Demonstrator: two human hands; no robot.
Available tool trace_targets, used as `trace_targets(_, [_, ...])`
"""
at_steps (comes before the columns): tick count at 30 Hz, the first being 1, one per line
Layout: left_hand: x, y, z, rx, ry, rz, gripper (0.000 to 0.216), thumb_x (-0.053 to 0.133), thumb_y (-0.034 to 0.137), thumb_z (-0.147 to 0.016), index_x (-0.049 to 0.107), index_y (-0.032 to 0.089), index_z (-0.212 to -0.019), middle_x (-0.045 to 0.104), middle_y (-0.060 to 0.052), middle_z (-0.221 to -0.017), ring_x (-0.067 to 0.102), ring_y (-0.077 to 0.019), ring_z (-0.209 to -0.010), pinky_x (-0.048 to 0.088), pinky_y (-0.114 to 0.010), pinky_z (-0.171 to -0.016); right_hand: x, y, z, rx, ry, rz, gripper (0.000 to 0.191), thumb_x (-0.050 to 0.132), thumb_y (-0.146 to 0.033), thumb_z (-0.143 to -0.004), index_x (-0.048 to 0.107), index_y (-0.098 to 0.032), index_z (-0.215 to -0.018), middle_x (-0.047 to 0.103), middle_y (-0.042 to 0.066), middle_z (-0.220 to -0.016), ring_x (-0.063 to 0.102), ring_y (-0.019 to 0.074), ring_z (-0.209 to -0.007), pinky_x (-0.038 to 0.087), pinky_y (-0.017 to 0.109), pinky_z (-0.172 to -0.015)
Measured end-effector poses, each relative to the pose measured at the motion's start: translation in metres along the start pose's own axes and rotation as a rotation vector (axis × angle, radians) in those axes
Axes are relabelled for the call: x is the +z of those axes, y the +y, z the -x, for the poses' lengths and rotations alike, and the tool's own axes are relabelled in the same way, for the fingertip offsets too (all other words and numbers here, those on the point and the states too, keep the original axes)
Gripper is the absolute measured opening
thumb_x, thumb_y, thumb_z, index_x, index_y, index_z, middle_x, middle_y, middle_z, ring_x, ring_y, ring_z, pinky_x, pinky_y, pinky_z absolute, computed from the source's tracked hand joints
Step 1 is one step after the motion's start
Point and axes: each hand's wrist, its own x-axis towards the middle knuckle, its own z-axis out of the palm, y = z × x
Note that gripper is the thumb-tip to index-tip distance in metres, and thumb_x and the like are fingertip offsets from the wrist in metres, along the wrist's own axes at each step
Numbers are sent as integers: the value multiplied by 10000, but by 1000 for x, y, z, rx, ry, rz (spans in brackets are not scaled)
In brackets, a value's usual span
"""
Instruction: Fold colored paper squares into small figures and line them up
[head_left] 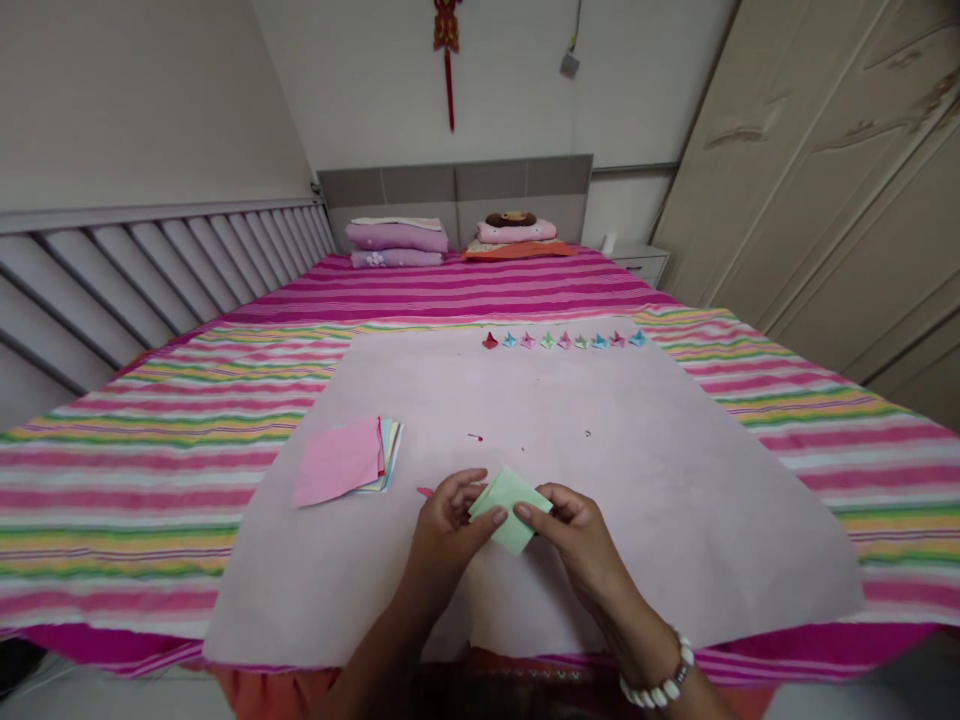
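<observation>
A folded square of light green paper point(514, 492) is held up between both hands, turned so that one corner points down toward me. My left hand point(448, 530) pinches its left side, thumb on the front face. From the right, my right hand point(577, 535) grips the paper with its thumb on the front and its fingers behind. A white beaded bracelet point(664, 685) circles the right wrist. Beside the left hand, a small pink piece point(425, 491) lies partly hidden. Left of the hands rests a stack of coloured paper sheets point(341, 462), pink on top.
A pale sheet point(675, 480) covers the middle of the striped bedspread point(135, 480). Along its far edge stands a row of several small folded paper figures point(564, 341). A tiny red-tipped item point(475, 437) lies beyond the hands. Folded bedding point(396, 240) sits by the headboard point(517, 185).
</observation>
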Motion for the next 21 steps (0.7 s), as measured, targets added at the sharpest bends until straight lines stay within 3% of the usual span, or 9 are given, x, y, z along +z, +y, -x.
trace_targets(3, [-2,0,1,44,-22,12,509,756,216,-672,501,201,-1113,677,-49,-937,645,-189,-866,491,-279,-720,-1,-2,0,-13,24,11,259,804,-366,-627,656,-154,-625,570,-34,-519,445,80,-479,338,199,-474])
trace_targets(7, [-2,0,5,71,-58,-15,355,733,185,-700,516,203,-980,664,-20,-893,640,-153,-821,479,-235,-681,-1,-3,0,-12,55,46,254,805,-359,-629,659,-151,-645,471,-68,-434,359,48,-401,257,175,-400])
trace_targets(9, [-1,1,6,71,-71,-13,281,720,180,-713,524,198,-913,654,1,-856,624,-120,-751,469,-210,-645,-1,-4,1,-13,48,38,255,810,-340,-627,687,-158,-756,525,-58,-482,389,45,-397,282,169,-393])
trace_targets(14, [0,4,6,54,-90,32,207,704,196,-732,540,194,-858,653,32,-791,580,-71,-628,443,-174,-583,-1,-6,4,-41,2,-34,491,804,-285,-651,646,-243,-1114,649,-26,-693,483,48,-424,380,169,-411])
trace_targets(19, [-2,4,6,26,-117,58,171,714,232,-726,602,186,-847,630,50,-678,575,-72,-583,447,-176,-570,-3,-5,6,-67,7,12,381,804,-252,-643,714,-251,-1014,708,20,-847,502,31,-399,407,180,-417])
trace_targets(21, [-3,4,6,1,-107,64,160,718,241,-717,620,183,-829,586,65,-585,564,-76,-558,451,-182,-572,-4,-4,6,-79,11,18,367,803,-244,-640,724,-255,-998,711,10,-795,495,32,-378,403,183,-409])
